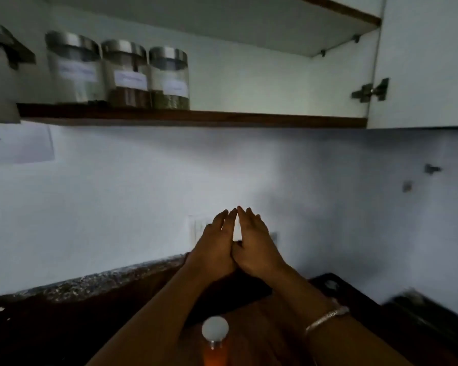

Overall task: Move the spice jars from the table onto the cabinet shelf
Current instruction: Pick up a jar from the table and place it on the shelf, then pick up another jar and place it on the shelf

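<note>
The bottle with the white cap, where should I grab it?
Wrap your fingers round the bottle just below its white cap, coming in from the side. It stands upright, and the rounded cap would likely slip in a pinch.

Cabinet shelf [249,120] — three steel-lidded spice jars [126,75] at left, dark table [50,326], white-capped bottle [215,331] seemingly on it

We can read nothing here. On the cabinet shelf [222,119] the left jar [74,72], the middle jar [128,77] and the right jar [171,83] each carry a white label, but the writing is too blurred for us to make out any word
</note>
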The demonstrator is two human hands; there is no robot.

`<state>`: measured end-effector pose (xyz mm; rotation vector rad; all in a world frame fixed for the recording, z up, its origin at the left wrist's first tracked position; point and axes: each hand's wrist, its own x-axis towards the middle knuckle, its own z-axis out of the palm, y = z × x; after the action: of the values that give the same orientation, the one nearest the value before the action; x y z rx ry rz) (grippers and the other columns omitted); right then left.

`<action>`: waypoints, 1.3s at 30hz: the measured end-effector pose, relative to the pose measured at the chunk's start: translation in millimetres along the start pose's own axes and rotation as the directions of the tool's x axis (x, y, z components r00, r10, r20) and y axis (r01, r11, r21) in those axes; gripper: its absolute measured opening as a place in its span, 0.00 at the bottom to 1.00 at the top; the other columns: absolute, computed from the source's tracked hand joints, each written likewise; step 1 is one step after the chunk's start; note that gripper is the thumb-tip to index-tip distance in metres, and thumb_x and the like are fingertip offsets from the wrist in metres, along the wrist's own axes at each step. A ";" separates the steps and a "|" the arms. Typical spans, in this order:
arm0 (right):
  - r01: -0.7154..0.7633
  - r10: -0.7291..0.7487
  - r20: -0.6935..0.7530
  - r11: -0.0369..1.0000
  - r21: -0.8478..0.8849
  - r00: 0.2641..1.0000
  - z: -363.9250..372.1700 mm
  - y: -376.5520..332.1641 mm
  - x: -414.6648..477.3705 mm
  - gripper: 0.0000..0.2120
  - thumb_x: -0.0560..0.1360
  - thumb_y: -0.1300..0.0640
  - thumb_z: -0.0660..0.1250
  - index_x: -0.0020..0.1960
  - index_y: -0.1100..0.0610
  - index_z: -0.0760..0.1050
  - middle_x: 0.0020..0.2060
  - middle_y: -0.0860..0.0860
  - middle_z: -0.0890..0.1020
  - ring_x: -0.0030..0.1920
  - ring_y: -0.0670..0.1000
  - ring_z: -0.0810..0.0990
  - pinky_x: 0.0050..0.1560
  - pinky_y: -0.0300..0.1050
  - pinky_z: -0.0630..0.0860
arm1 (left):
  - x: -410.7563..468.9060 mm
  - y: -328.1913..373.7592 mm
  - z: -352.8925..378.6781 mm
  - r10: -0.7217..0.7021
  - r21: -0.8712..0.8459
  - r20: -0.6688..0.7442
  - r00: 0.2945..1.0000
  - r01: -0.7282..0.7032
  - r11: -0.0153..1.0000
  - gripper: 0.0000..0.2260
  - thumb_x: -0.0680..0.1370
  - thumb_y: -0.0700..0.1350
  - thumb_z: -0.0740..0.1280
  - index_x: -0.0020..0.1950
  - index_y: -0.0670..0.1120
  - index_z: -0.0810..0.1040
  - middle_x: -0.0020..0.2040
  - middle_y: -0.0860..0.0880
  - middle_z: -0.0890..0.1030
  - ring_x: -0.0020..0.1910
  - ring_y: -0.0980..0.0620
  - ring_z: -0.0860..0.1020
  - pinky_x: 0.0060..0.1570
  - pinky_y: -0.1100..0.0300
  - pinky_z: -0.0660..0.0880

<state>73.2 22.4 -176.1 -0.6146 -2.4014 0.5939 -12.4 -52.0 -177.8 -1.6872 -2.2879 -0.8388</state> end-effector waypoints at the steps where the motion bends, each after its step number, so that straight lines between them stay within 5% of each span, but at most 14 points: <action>1: -0.021 0.021 0.009 1.000 0.000 1.000 1.1 11.3 -17.8 0.32 0.77 0.54 0.60 0.76 0.56 0.50 0.75 0.58 0.57 0.75 0.60 0.53 0.75 0.55 0.52 | -7.4 5.5 14.4 0.030 -0.001 0.044 0.999 -0.030 1.000 0.40 0.73 0.48 0.68 0.77 0.48 0.47 0.77 0.46 0.53 0.75 0.47 0.56 0.73 0.54 0.58; 4: -0.072 0.072 0.000 0.996 -0.052 0.997 4.6 46.4 -65.9 0.27 0.75 0.55 0.62 0.71 0.62 0.61 0.66 0.61 0.70 0.66 0.61 0.67 0.68 0.56 0.62 | -28.4 23.3 56.4 0.131 -0.026 0.163 0.978 -0.129 0.991 0.38 0.72 0.47 0.69 0.76 0.44 0.51 0.74 0.44 0.58 0.74 0.46 0.58 0.73 0.54 0.57; 10: -0.104 0.169 0.137 0.915 -0.390 0.976 14.5 124.5 -137.2 0.29 0.78 0.49 0.46 0.75 0.59 0.54 0.72 0.59 0.62 0.71 0.61 0.61 0.71 0.58 0.57 | -64.1 58.8 140.8 0.157 -0.172 0.365 0.918 -0.099 0.980 0.38 0.72 0.46 0.69 0.76 0.45 0.52 0.74 0.43 0.57 0.73 0.45 0.59 0.72 0.52 0.59; 21: -0.299 0.328 0.259 0.943 -0.144 0.908 9.5 295.4 -144.6 0.24 0.79 0.53 0.58 0.73 0.58 0.60 0.72 0.57 0.64 0.73 0.58 0.60 0.73 0.55 0.56 | -20.5 98.6 301.8 -0.068 -0.141 0.500 0.863 0.158 0.977 0.38 0.71 0.46 0.70 0.75 0.46 0.53 0.74 0.43 0.60 0.72 0.43 0.61 0.69 0.52 0.60; 25: -0.378 0.341 0.405 0.926 0.012 0.848 22.9 345.0 -157.3 0.32 0.75 0.57 0.65 0.75 0.55 0.57 0.72 0.56 0.66 0.72 0.56 0.64 0.71 0.52 0.62 | -29.8 94.2 347.1 -0.192 -0.020 0.572 0.798 0.247 0.969 0.40 0.68 0.52 0.72 0.74 0.46 0.56 0.73 0.42 0.61 0.71 0.40 0.61 0.69 0.47 0.61; 28: -0.424 0.297 0.561 0.899 0.108 0.773 39.8 369.4 -164.1 0.44 0.70 0.53 0.72 0.77 0.55 0.50 0.73 0.55 0.63 0.72 0.54 0.63 0.71 0.51 0.63 | -49.0 84.9 362.7 -0.241 0.080 0.649 0.722 0.249 0.965 0.48 0.66 0.58 0.73 0.76 0.48 0.48 0.76 0.45 0.53 0.75 0.43 0.52 0.72 0.45 0.56; 33: -0.402 0.191 0.649 0.895 0.194 0.737 68.3 386.5 -168.6 0.58 0.60 0.51 0.79 0.76 0.49 0.43 0.74 0.50 0.60 0.70 0.47 0.61 0.66 0.40 0.61 | -64.1 84.6 368.4 -0.329 -0.050 0.538 0.776 0.418 0.907 0.53 0.64 0.48 0.78 0.76 0.44 0.43 0.73 0.41 0.57 0.72 0.43 0.60 0.69 0.53 0.64; 39: -0.432 0.166 0.603 0.840 0.328 0.780 66.9 388.5 -167.5 0.44 0.64 0.58 0.77 0.73 0.48 0.58 0.67 0.49 0.71 0.66 0.49 0.70 0.63 0.45 0.71 | -69.9 87.4 356.2 -0.363 -0.206 0.472 0.803 0.501 0.841 0.53 0.64 0.40 0.78 0.76 0.44 0.43 0.75 0.44 0.60 0.72 0.46 0.62 0.69 0.52 0.65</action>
<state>263.1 221.7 -504.1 -0.7018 -2.5351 1.6273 157.3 98.2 -474.5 -1.5925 -3.0688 -1.0764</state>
